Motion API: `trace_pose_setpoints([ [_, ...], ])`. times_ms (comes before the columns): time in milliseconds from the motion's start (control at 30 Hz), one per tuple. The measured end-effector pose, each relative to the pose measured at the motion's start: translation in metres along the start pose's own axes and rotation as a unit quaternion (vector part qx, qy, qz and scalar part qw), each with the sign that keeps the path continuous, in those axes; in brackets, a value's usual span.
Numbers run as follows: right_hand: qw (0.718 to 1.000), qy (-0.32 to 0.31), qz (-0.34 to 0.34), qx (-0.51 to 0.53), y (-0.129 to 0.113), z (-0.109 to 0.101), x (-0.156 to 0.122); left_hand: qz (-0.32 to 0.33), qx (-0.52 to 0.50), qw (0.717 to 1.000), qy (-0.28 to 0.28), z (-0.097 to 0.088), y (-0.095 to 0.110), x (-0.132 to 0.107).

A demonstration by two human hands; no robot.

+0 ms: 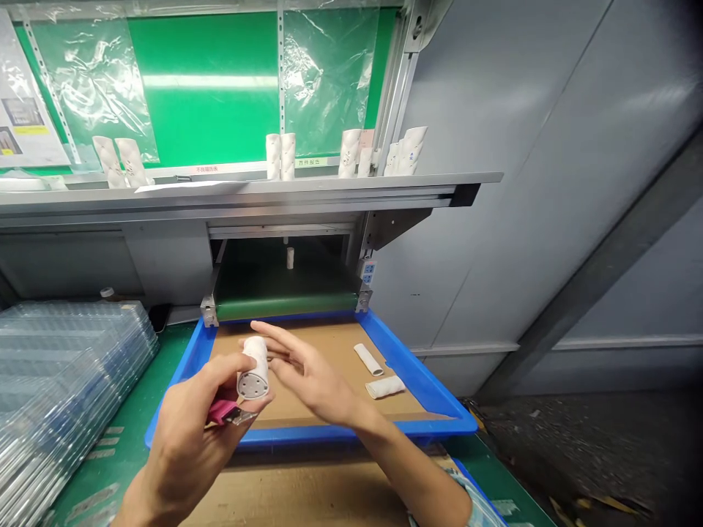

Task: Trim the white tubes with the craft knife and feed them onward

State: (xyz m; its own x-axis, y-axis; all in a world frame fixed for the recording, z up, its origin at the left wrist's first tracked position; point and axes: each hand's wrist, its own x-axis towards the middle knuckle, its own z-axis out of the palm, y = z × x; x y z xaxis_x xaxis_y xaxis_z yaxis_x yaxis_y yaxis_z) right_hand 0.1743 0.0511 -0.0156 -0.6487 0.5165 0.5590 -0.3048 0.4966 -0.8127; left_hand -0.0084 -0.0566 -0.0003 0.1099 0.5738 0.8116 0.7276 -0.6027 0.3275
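My left hand (190, 417) grips a white cylinder (253, 373) between thumb and fingers, its round end with several small holes turned toward me. A pink object with a clear or metallic tip (222, 412) is tucked in the same hand below the cylinder; its kind I cannot make out. Just right of the cylinder, my right hand (307, 377) has its fingers stretched out and grasps nothing visible. Whether its fingertips touch the cylinder's far side is hidden. Two more white cylinders, one upper (367, 359) and one lower (385, 387), lie on the cardboard lining of a blue tray (439, 399).
Behind the tray, a green conveyor belt (285, 293) carries a small white cylinder (290, 258). Clear plastic trays (71, 380) are stacked at left. Overhead, a metal shelf (307, 192) holds several white cylinders. A grey wall (494, 241) stands at right.
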Motion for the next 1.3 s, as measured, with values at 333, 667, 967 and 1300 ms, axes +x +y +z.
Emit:
trace_pose_setpoints([
  [333, 0.98, 0.146, -0.002, 0.133, 0.0, -0.004, 0.005, -0.079, 0.046, 0.994, -0.053, 0.002, -0.005, -0.002],
  [667, 0.934, 0.158, -0.201, -0.249, -0.01, 0.006, -0.005, 0.016, 0.198, 0.98, -0.019, 0.0, 0.0, 0.008],
  [967, 0.927, 0.103, -0.224, -0.282, -0.012, 0.005, -0.007, 0.031, 0.296, 0.955, -0.006, 0.004, -0.002, 0.006],
  [1300, 0.927, 0.104, -0.229, -0.278, -0.014, 0.006, -0.007, 0.041, 0.305, 0.952, -0.009, 0.005, -0.001, 0.006],
])
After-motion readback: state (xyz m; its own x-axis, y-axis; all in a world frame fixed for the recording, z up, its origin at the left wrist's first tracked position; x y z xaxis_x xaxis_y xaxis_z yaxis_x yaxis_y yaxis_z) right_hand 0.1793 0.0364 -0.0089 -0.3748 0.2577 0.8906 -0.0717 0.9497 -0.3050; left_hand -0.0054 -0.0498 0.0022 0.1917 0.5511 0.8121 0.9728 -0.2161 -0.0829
